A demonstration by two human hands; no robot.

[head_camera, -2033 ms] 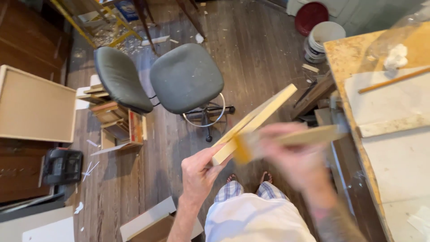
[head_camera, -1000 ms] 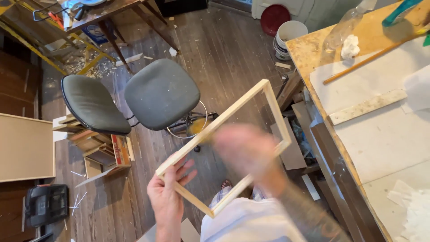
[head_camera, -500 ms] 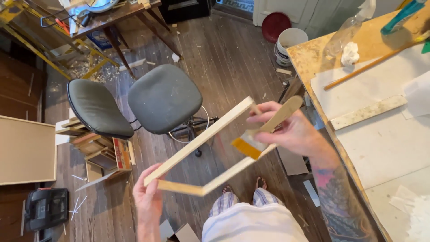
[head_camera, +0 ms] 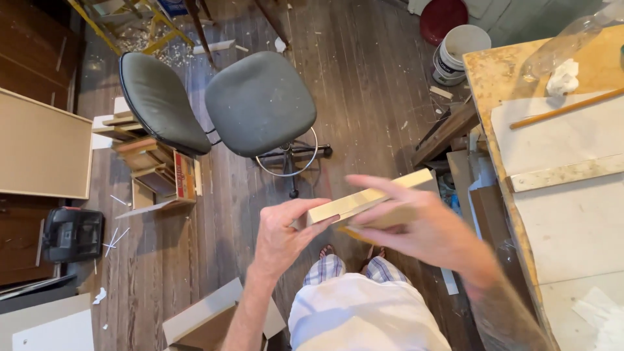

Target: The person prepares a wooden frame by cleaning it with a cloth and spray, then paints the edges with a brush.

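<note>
I hold a pale wooden frame [head_camera: 364,197] edge-on in front of me, above my lap. My left hand [head_camera: 283,234] grips its left end with the thumb under the wood. My right hand [head_camera: 416,224], blurred by motion, lies over the right half of the frame with the fingers stretched along it. A small yellow-orange piece [head_camera: 354,234] shows under the right hand; I cannot tell what it is. My checked shorts and white shirt [head_camera: 364,305] are below.
A grey swivel chair [head_camera: 260,104] stands ahead on the dark plank floor. A workbench [head_camera: 559,162] with white boards and a thin stick runs along the right. White buckets [head_camera: 455,52] sit at the far right, stacked wood pieces [head_camera: 153,166] at the left, boards [head_camera: 214,318] lower left.
The frame was held open-faced and tilted a moment ago; now it is turned edge-on and lower. My right hand has slid over it, and the view has shifted.
</note>
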